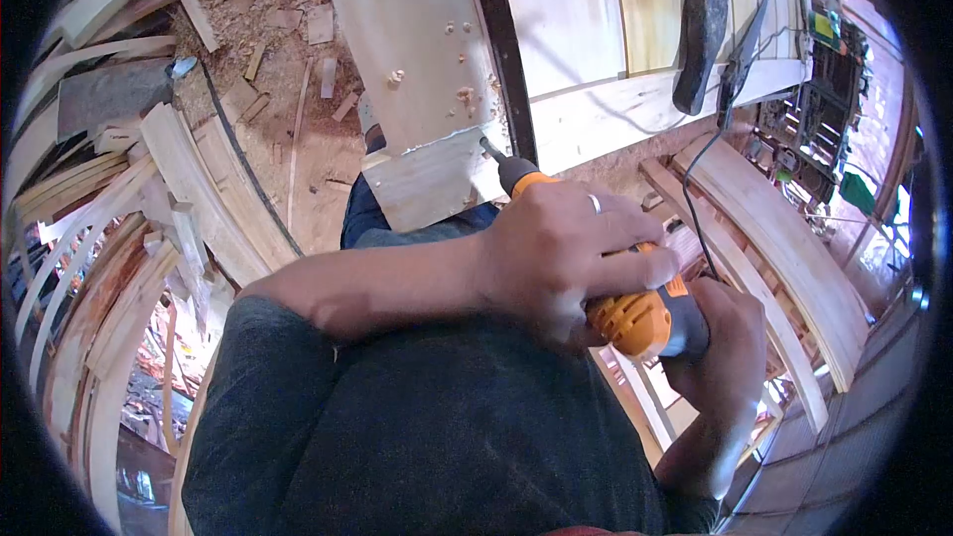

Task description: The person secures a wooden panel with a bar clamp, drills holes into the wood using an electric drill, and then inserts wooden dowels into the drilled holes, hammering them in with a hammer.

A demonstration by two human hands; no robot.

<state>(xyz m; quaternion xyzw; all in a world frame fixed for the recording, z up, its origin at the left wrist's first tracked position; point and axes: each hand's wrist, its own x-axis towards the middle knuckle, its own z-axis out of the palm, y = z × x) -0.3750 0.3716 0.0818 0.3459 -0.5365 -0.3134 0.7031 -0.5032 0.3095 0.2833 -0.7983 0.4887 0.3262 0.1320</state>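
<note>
An orange and black power drill lies across the front of my body, its chuck pointing up and left. My left hand, with a ring on one finger, is closed over the top of the drill's body. At its rear, my right hand wraps round the dark handle, where a black cord runs up. The bit meets a pale wooden board near a ragged line across its lower end; I cannot tell how deep it sits. Small curls of shavings lie on the board.
A dark metal bar runs along the board's right side. Beyond it are joined planks with a dark, worn wooden piece on top. Stacked timber stands at left, curved wooden pieces at right. Sawdust and offcuts cover the ground.
</note>
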